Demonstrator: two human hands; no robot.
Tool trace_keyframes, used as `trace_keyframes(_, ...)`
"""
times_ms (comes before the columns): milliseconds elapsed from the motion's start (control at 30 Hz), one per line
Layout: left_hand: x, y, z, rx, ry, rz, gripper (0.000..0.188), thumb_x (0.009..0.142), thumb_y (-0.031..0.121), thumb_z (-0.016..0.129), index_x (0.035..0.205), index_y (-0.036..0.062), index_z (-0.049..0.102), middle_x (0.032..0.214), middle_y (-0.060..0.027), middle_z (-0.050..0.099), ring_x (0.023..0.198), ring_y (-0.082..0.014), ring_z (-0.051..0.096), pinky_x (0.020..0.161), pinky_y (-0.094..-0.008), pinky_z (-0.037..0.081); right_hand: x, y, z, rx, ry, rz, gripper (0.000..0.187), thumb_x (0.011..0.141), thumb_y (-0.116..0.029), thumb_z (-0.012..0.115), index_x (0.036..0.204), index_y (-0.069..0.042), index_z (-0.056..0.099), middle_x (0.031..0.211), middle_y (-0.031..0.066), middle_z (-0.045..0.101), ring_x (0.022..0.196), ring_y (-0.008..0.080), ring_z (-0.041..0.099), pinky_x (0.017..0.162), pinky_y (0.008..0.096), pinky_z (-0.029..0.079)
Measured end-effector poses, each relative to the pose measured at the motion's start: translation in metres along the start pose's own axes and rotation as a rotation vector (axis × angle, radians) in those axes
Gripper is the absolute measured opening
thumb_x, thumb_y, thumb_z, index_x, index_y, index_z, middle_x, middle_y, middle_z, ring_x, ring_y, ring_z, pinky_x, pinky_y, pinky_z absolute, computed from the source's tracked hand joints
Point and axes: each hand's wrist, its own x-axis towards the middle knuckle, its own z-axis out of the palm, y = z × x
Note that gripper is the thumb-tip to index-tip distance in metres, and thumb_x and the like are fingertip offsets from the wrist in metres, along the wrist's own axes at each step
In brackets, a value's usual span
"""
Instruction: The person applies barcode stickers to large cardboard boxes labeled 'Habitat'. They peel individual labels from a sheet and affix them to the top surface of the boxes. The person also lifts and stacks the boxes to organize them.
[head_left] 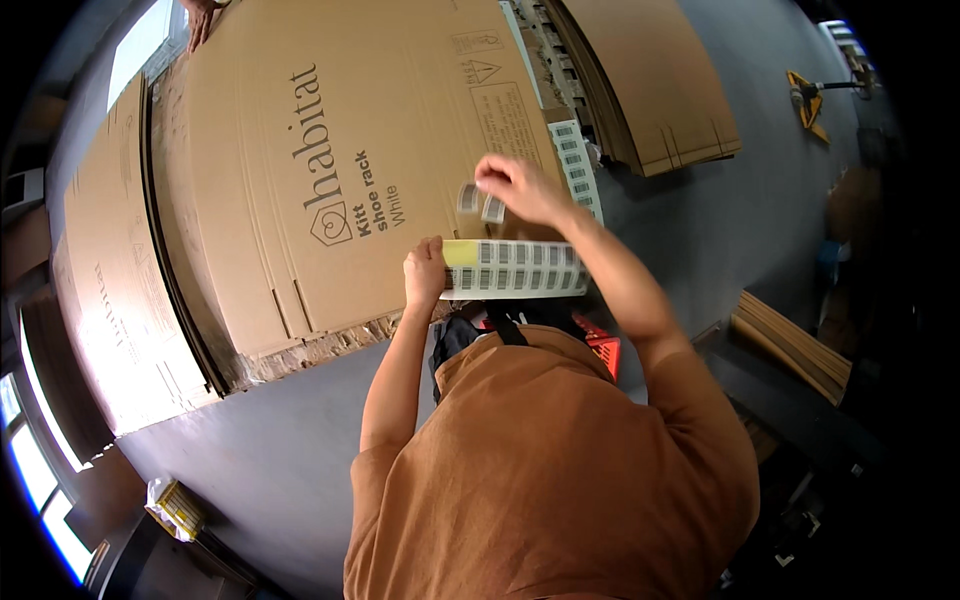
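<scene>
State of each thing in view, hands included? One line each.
Left hand: gripping the label sheet's left end
Right hand: raised over the cardboard, fingers pinched at the loose labels
Label sheet: partly used, bare yellow patch at upper left
Loose labels: two, off the sheet
Large printed cardboard: unfolded, lying flat
Second label sheet: at the cardboard's right edge, labels on
Right cardboard stack: flat, piled

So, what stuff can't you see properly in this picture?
All in the head view:
- Red thing: mostly hidden by the brown shirt.
- Other person's hand: its arm is cut off by the top edge.
- Small labels at the right hand: printing too blurred to read.
- Label sheet's underside: faces away.
</scene>
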Motion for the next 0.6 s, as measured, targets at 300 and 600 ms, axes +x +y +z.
trace_keyframes(300, 0.024, 0.023, 0.011, 0.290, -0.135, 0.427, 0.022, 0.089, 0.023, 0.061, 0.102, 0.0049, 0.062, 0.125, -0.0061, 0.053, 0.108, -0.0269, 0.052, 0.091, -0.0402, 0.043, 0.106, 0.081, 0.009, -0.248, -0.342, 0.167, 0.015, 0.086, -0.015, 0.061, 0.093, -0.002, 0.062, 0.082, 0.0097, 0.065, 0.077, 0.0206, 0.060, 0.069, 0.0347, 0.047)
trace_keyframes(600, 0.058, 0.016, 0.015, 0.415, -0.154, 0.672, 0.049, 0.089, 0.021, 0.059, 0.133, 0.0015, 0.048, 0.140, -0.0092, 0.045, 0.131, -0.0267, 0.040, 0.109, -0.0422, 0.031, 0.118, 0.083, 0.016, -0.300, -0.350, 0.167, 0.015, 0.083, -0.017, 0.062, 0.090, -0.005, 0.067, 0.084, 0.0134, 0.068, 0.080, 0.0258, 0.064, 0.069, 0.0374, 0.049)
